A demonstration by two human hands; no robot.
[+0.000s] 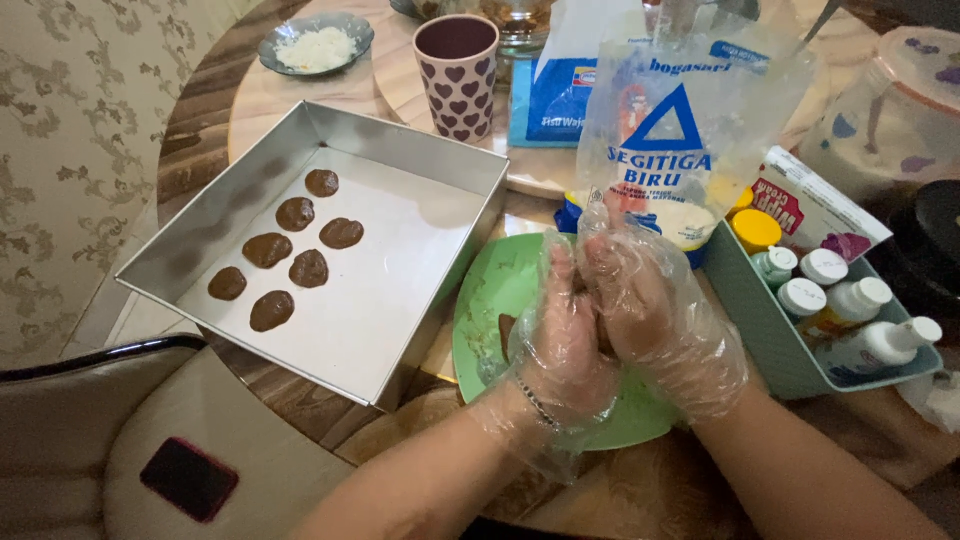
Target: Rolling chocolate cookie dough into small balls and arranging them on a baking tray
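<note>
My left hand (562,340) and my right hand (650,310) are pressed palm to palm over the green plate (490,290), both in loose clear plastic gloves. My fingers (600,245) lie straight and close together, tips pointing away from me. A little brown shows in the gap between the palms, so I seem to have a piece of dough there, though the gloves hide most of it. A brown smear (505,330) sits on the plate just left of my left hand.

To the left of the plate stands a square metal baking pan (400,140), its corner overlapping the plate's edge. Seven flat brown dough rounds (290,250) lie in the pan's left half, apart from one another.

Beyond my hands stands a clear bag of flour (690,110), and to the right a teal tray (770,340) holding small white-capped bottles (850,300). A cup with a heart pattern (457,75) stands behind the pan.
</note>
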